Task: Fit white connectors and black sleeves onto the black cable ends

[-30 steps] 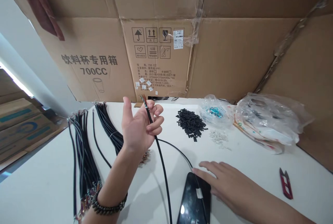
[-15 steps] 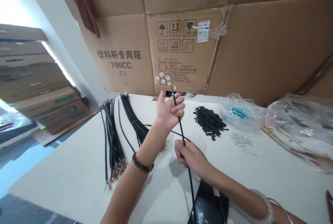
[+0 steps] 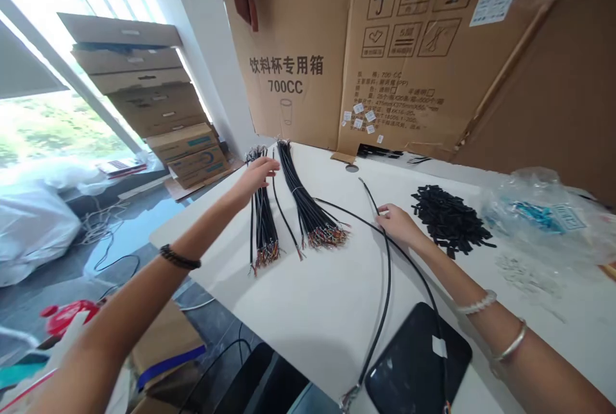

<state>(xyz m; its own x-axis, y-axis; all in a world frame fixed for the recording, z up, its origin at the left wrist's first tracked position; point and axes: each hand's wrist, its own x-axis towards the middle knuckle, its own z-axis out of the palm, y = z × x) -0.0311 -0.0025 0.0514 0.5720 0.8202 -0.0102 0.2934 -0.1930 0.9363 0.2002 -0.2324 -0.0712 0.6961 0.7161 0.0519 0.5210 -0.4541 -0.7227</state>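
My left hand (image 3: 255, 178) is over the upper part of the left bundle of black cables (image 3: 263, 224), fingers stretched toward a single black cable (image 3: 283, 215) lying between two bundles. Whether it touches any cable is unclear. The second cable bundle (image 3: 304, 203), tied partway along, shows bare coloured wire ends at the near side. My right hand (image 3: 398, 224) is closed on a black cable (image 3: 388, 273) near its far end; the cable curves down to the table's near edge. Another black cable (image 3: 427, 289) runs beneath that hand and over a black tablet-like slab (image 3: 414, 362).
Right of my right hand lie a pile of short black pieces (image 3: 447, 218), small clear pieces (image 3: 527, 279) and a plastic bag (image 3: 543, 208) with blue items. A large cardboard box (image 3: 298, 106) stands behind the white table (image 3: 289, 311). Stacked boxes (image 3: 154, 86) stand at left.
The view has swung left and down. My left hand has let go of the held cable and moved left to the bundles. My right hand still holds a cable, now lower toward the table.
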